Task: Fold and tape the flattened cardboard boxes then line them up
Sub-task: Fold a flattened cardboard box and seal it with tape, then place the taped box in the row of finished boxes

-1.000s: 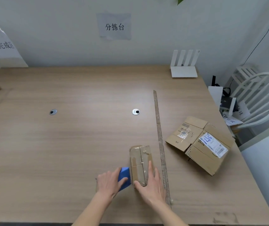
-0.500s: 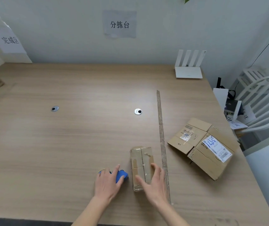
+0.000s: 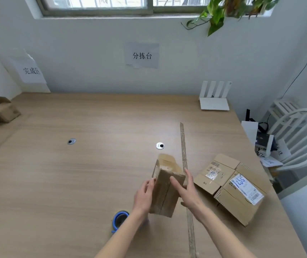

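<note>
Two hands point(image 3: 143, 196) point(image 3: 187, 192) — one box point(image 3: 164, 190), one tape roll point(image 3: 120, 219)

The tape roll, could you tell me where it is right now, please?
In the head view the tape roll lies on the table near its front edge, just left of the left forearm and below the small box held between both hands.

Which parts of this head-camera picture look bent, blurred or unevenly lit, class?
Head view: wide-angle distortion bows the window frame and the table edges; daylight from the window lights the scene evenly, with only soft shadows; the small box between the left hand and right hand is slightly soft; the far wall sign stays readable.
</note>
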A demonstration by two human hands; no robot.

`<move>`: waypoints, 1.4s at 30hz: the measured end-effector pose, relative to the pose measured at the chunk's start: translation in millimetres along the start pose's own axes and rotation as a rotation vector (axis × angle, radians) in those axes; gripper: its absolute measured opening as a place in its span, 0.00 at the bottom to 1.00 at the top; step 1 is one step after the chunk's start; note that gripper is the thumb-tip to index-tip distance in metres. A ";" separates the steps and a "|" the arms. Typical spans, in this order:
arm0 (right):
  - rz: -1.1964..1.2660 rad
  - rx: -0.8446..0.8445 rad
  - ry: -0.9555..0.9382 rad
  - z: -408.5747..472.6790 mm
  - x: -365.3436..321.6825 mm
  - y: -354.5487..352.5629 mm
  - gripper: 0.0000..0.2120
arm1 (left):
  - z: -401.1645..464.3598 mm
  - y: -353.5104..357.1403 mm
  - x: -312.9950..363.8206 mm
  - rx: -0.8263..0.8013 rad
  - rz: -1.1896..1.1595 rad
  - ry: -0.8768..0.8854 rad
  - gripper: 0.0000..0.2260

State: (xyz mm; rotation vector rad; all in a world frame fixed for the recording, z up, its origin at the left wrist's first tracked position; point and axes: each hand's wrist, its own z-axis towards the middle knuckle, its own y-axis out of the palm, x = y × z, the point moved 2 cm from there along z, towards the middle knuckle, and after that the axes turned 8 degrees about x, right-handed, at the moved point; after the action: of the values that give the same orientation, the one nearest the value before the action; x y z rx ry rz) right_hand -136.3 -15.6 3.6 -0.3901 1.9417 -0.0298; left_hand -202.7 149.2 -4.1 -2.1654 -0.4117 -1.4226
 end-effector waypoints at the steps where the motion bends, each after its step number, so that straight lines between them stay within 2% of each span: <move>1: 0.026 0.024 -0.005 0.4 -20.6 -2.0 0.45 | -0.8 -2.5 19.7 0.022 -0.060 0.011 0.12; 6: -0.021 0.104 -0.216 -10.4 -104.7 -12.4 0.47 | -4.0 -16.1 98.9 0.056 -0.276 0.149 0.03; 7: -0.012 0.094 -0.251 -15.4 -118.7 -15.5 0.48 | -3.7 -21.1 109.3 0.052 -0.284 0.176 0.04; 9: 0.007 0.039 -0.324 -27.1 -144.4 -22.9 0.48 | -6.8 -36.6 130.5 0.079 -0.237 0.229 0.18; 12: 0.030 -0.053 -0.405 -45.8 -174.0 -32.5 0.48 | -13.2 -64.2 157.7 0.042 -0.175 0.153 0.52; 13: 0.023 -0.089 -0.442 -51.1 -182.2 -33.3 0.48 | -17.0 -73.4 164.7 -0.014 -0.182 0.116 0.58; 15: -0.003 -0.150 -0.509 -57.8 -196.6 -32.2 0.50 | -24.0 -88.7 177.5 -0.112 -0.203 0.099 0.63; 17: -0.049 -0.199 -0.576 -61.7 -212.6 -26.8 0.53 | -24.8 -108.3 184.0 -0.079 -0.178 0.140 0.67; 19: -0.137 -0.252 -0.660 -61.1 -227.4 -17.2 0.56 | -23.7 -131.9 186.0 0.023 -0.152 0.178 0.62; 20: -0.188 -0.286 -0.690 -60.4 -234.1 -10.6 0.58 | -24.7 -143.4 186.4 0.071 -0.152 0.194 0.56; 21: -0.228 -0.319 -0.718 -62.2 -242.0 -2.1 0.59 | -29.2 -155.4 187.7 0.111 -0.156 0.218 0.45; 24: -0.224 -0.398 -0.707 -72.8 -259.3 32.3 0.57 | -41.6 -191.7 184.2 0.230 -0.172 0.300 0.35; 26: -0.190 -0.414 -0.707 -84.8 -268.6 62.5 0.51 | -52.9 -220.1 179.1 0.315 -0.176 0.328 0.37; 29: -0.211 -0.365 -0.762 -100.5 -276.1 109.8 0.46 | -64.4 -269.0 168.6 0.419 -0.139 0.342 0.50; 31: -0.222 -0.391 -0.786 -110.0 -279.5 142.0 0.47 | -71.8 -304.2 161.6 0.476 -0.108 0.334 0.47; 35: -0.331 -0.463 -0.877 -133.4 -289.8 216.8 0.56 | -87.8 -379.3 150.0 0.582 -0.044 0.327 0.40; 37: -0.372 -0.501 -0.908 -151.5 -294.3 258.3 0.55 | -92.9 -420.8 138.6 0.622 -0.015 0.302 0.39; 40: -0.353 -0.525 -0.934 -177.9 -298.0 324.0 0.54 | -93.2 -489.5 114.3 0.677 0.013 0.235 0.45; 42: -0.342 -0.550 -0.947 -194.5 -298.5 369.2 0.53 | -92.6 -535.0 98.0 0.684 0.068 0.197 0.41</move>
State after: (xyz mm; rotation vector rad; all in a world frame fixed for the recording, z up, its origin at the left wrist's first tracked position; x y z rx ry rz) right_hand -303.9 387.1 273.9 -0.9045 0.9059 0.4051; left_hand -506.5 534.2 248.7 -1.4657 -0.6329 -1.2092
